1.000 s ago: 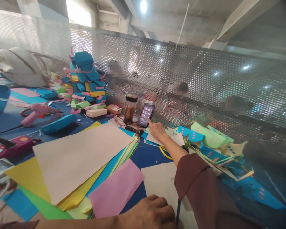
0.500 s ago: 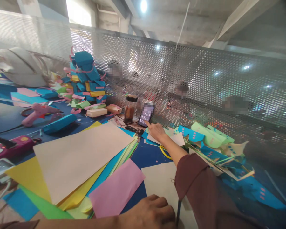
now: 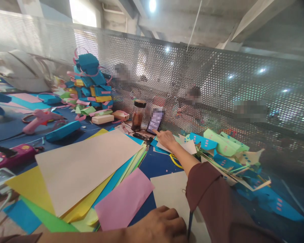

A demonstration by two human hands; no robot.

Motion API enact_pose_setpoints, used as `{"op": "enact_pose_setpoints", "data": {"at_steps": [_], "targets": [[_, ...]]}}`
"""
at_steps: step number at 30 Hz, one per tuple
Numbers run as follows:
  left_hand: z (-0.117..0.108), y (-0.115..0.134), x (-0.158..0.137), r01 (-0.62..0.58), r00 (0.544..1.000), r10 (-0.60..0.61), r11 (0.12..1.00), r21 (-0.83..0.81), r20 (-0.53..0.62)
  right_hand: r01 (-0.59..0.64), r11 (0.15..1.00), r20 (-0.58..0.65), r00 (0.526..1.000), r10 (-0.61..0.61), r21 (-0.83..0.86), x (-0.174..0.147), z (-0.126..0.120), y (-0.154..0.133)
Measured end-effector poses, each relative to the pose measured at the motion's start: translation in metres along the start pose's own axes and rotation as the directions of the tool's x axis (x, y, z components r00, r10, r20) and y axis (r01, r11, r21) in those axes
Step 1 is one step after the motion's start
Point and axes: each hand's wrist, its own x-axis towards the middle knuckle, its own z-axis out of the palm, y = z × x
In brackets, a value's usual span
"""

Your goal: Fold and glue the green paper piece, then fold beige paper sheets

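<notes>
My right hand point(image 3: 166, 139) reaches forward with its index finger stretched out, the tip at the lower part of a smartphone point(image 3: 155, 123) with a lit dark screen. The phone leans upright beside a dark-lidded jar point(image 3: 138, 116). This hand grips nothing; its other fingers are partly bent. Near the bottom edge, my left hand point(image 3: 164, 224) rests with fingers curled under, so whatever they hold, if anything, is hidden. It lies by a pale sheet point(image 3: 171, 189) and a pink sheet point(image 3: 125, 199).
A stack of coloured paper point(image 3: 91, 168) spreads at centre left. Behind it are a pink glue gun point(image 3: 39, 122), a purple power strip point(image 3: 14, 157) and a heap of folded paper pieces point(image 3: 91, 87). Cut paper shapes point(image 3: 223, 148) lie at right, before a perforated metal screen point(image 3: 212, 84).
My right index finger has shifted very slightly at the phone, and the text on its screen looks different. My left hand stays in place. A blue item at the far left edge has moved.
</notes>
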Motion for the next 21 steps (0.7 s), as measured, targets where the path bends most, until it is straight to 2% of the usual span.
{"op": "enact_pose_setpoints", "data": {"at_steps": [9, 15, 21], "targets": [[0.0015, 0.0006, -0.0016, 0.004, 1.000, -0.004, 1.000, 0.006, -0.017, -0.040, 0.999, -0.012, 0.999, 0.040, 0.014, 0.0013, 0.0016, 0.0024], [0.0005, 0.0005, -0.0003, 0.003, 1.000, -0.003, 1.000, 0.013, -0.001, -0.168, 0.985, -0.050, 0.984, 0.170, 0.047, 0.0043, 0.0025, 0.0033], [-0.0007, 0.0004, -0.0004, 0.004, 1.000, -0.004, 1.000, 0.003, 0.008, -0.144, 0.989, -0.033, 0.989, 0.145, 0.022, 0.0033, 0.0051, 0.0026]]}}
